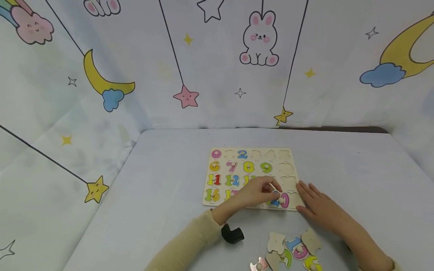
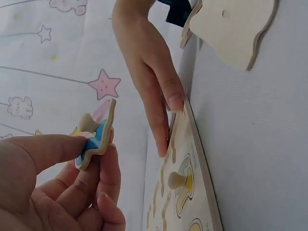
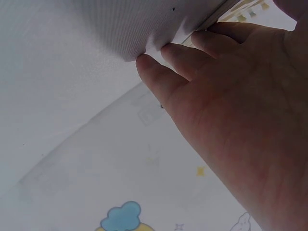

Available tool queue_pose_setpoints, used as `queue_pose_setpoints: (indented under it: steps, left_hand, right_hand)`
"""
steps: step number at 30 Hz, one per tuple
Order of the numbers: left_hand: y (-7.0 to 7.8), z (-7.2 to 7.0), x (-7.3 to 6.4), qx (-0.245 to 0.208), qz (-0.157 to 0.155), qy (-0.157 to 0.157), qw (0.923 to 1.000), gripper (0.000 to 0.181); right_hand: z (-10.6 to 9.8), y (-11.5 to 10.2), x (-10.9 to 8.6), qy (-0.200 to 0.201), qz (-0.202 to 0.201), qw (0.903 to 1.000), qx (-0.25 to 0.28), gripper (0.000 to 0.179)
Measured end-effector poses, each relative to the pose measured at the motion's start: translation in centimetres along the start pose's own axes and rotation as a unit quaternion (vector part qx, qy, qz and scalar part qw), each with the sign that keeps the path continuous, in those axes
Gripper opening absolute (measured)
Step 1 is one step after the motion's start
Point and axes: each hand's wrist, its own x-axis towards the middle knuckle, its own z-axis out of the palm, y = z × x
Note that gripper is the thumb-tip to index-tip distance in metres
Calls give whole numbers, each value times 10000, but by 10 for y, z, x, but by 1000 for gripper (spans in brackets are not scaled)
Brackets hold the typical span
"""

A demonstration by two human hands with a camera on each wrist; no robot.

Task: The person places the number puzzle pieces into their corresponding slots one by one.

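My left hand (image 1: 259, 191) pinches a wooden number 20 puzzle piece (image 1: 284, 200), blue and pink, by thumb and fingers near its knob. In the left wrist view this piece (image 2: 99, 134) is tilted on edge, lifted off the board. Under it lies a wooden number puzzle board (image 1: 271, 162) with several coloured numbers seated and bare recesses along its right side. Part of the bottom row is hidden by the left hand. With fingers extended, my right hand (image 1: 318, 205) rests at the board's right edge; in the right wrist view this hand (image 3: 240, 106) holds nothing.
Loose number pieces lie in front of the board, including a blue and pink 10 (image 1: 300, 251), a yellow piece (image 1: 312, 263) and a face-down one (image 1: 276, 242). A black object (image 1: 232, 234) sits by the left sleeve. Behind the white table (image 1: 162, 169) hangs a printed curtain (image 1: 217, 67).
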Motion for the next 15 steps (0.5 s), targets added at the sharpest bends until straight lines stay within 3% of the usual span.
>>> queue_pose_setpoints:
  steps: [4,9,15]
  left_hand:
    - [-1,5,19,-21,-281,262,9993,6]
    - [-4,17,41,617,-299,451,9966,6]
    - [-10,28,49,1159,-373,616,9906,7]
  right_hand:
    - [0,1,-1,36,-31,10000,-1,69]
    - [0,1,-1,-5,17,10000,26,68]
    - [-2,0,-1,14,-14,10000,93,68]
